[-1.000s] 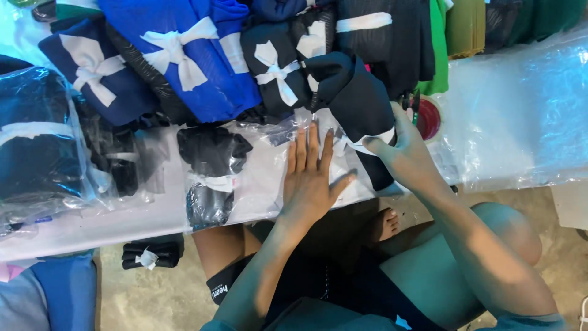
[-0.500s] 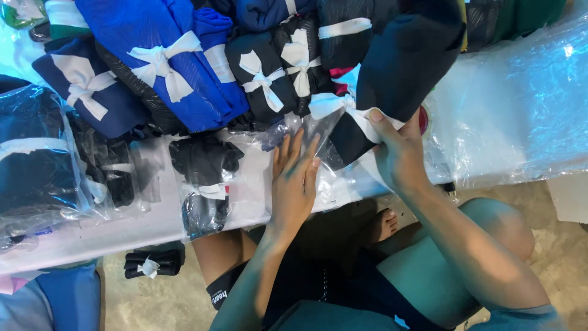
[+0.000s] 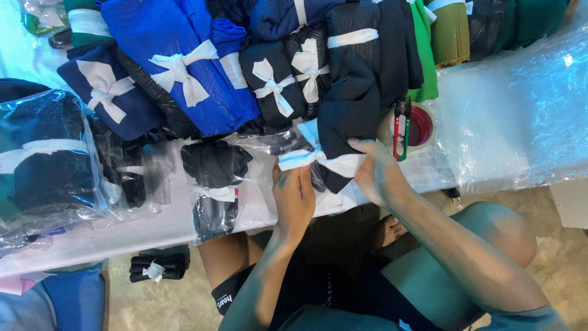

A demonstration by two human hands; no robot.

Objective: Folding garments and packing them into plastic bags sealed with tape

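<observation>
A folded bundle of dark navy fabric bound with a white ribbon [image 3: 343, 132] sits at the near edge of the white table [image 3: 153, 227], tilted toward the person. The left hand [image 3: 295, 197] pinches the loose pale-blue-white ribbon end at the bundle's lower left, fingers narrow and closed on the strip. The right hand [image 3: 375, 171] wraps the bundle's lower right corner, thumb on top, clamping fabric and ribbon together.

Just beside the right hand lies a pair of small red-and-green thread snips [image 3: 400, 127], resting across a red roll of tape [image 3: 419, 127]. To the left, touching the table edge, a black garment sealed in a clear plastic bag [image 3: 214, 190] lies flat. Beyond the bundle, a row of tied bundles runs across the table: a bright blue bundle with a white bow [image 3: 177, 67] and 2 black bundles with white bows [image 3: 288, 76]. Clear plastic sheeting [image 3: 520, 110] covers the table's right part.

The risk, as I judge it: the ribbon is held by fingertips only, so a hard pull could slip it off the fold and let the cloth spring open. The bundle also overhangs the edge and could tip into the lap.

Compared with 0.5 s ago, the left hand has left its flat rest on the table and taken the ribbon end, and the bundle has turned more upright.
</observation>
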